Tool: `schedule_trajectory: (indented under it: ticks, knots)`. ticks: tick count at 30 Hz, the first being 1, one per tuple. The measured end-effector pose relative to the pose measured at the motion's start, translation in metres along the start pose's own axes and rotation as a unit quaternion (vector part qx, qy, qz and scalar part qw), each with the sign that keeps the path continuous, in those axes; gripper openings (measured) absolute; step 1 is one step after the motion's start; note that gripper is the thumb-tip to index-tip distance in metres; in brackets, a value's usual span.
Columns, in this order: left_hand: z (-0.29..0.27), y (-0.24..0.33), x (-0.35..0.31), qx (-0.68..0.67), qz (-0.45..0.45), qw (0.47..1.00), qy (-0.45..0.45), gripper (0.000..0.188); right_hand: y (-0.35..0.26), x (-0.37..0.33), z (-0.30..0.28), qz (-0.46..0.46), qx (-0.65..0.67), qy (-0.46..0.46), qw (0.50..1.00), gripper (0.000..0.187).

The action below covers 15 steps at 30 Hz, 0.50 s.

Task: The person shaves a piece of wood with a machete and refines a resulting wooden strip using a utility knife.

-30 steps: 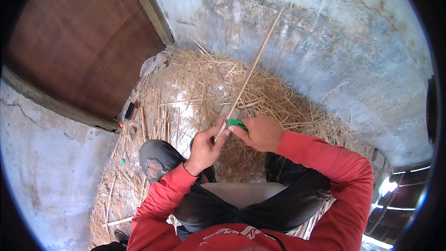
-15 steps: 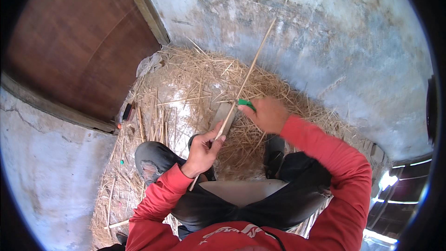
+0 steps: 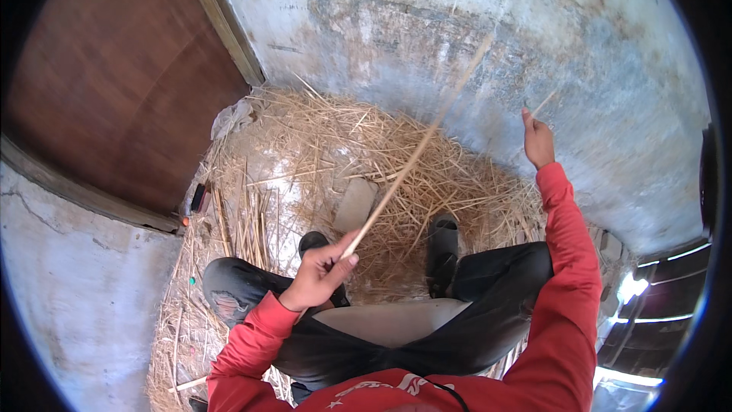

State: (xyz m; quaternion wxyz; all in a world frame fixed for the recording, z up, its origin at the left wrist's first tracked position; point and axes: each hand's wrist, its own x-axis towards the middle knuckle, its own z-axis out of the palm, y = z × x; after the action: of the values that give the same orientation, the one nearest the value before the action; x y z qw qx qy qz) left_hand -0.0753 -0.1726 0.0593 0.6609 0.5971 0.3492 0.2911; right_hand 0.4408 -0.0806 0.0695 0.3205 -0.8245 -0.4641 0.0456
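My left hand [image 3: 320, 273] is closed round a long, thin bamboo strip [image 3: 412, 159]. The strip slants up and to the right, and its far end is blurred in front of the wall; a short tail shows below the wrist. Away from the strip, my right hand [image 3: 539, 143] is raised at the right with its fingers closed. A thin pale sliver [image 3: 544, 103] sticks out past its fingertips. The small green tool seen earlier in this hand is mostly hidden by the fingers now.
Straw and bamboo shavings [image 3: 396, 133] cover the floor. A flat grey block [image 3: 356, 204] lies ahead of my feet, near a dark sandal [image 3: 442, 248]. Longer strips [image 3: 255, 221] lie at left. The stained wall [image 3: 457, 38] and brown door [image 3: 130, 84] close off the far side.
My right hand has moved from the strip, up and to the right. The strip has tipped further right in my left hand, which has moved slightly down and left.
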Motion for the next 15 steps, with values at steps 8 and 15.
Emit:
schedule_trajectory:
  ticks: [8, 15]
  knots:
    - [0.008, 0.022, 0.024, -0.121, -0.053, 0.991, -0.005, 0.040, -0.146, -0.101, -0.001, -0.176, 0.133, -0.219, 0.951, 0.052]
    - [0.018, 0.016, 0.038, -0.170, -0.072, 0.978, -0.096, 0.033, -0.180, -0.136, 0.055, -0.191, 0.347, -0.254, 0.882, 0.035]
